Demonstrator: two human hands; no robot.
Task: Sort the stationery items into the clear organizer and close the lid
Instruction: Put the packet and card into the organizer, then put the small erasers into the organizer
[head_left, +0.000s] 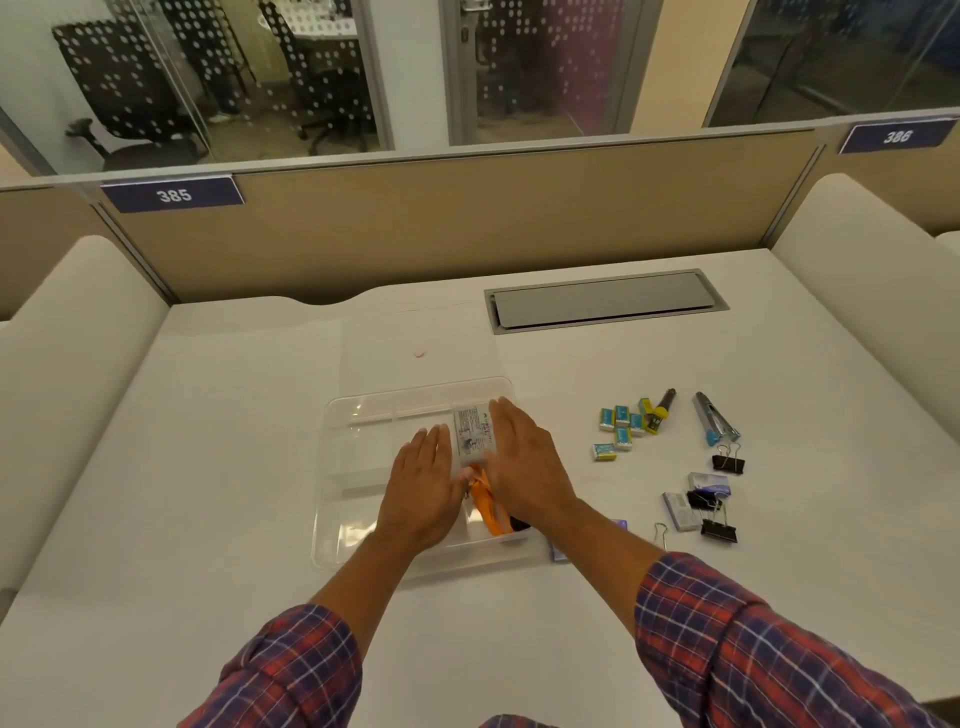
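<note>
Clear organizer (358, 467) at desk (208, 467) centre, lid (415, 343) laid open behind it, left hand (421, 493) & right hand (519, 467) held flat over it, fingers straight & pressed together, nothing gripped, white label (470, 431) & orange item (491, 512) seen btwn hands, small boxes (621, 426), stapler (714, 423), binder clips (719, 514) left on desk to the right, well apart from organizer.

Hands: two are being seen, the left hand (422, 486) and the right hand (522, 462).
Clear organizer (332, 415): one is being counted.
Small blue-and-yellow packets (622, 415): about seven are being counted in a loose cluster.
Black binder clips (728, 462): three are being counted.
Silver clip (661, 534): one is being counted.
Small white boxes (709, 481): two are being counted.
Stapler (714, 426): one is being counted.
Number plates (174, 195): two are being counted.
</note>
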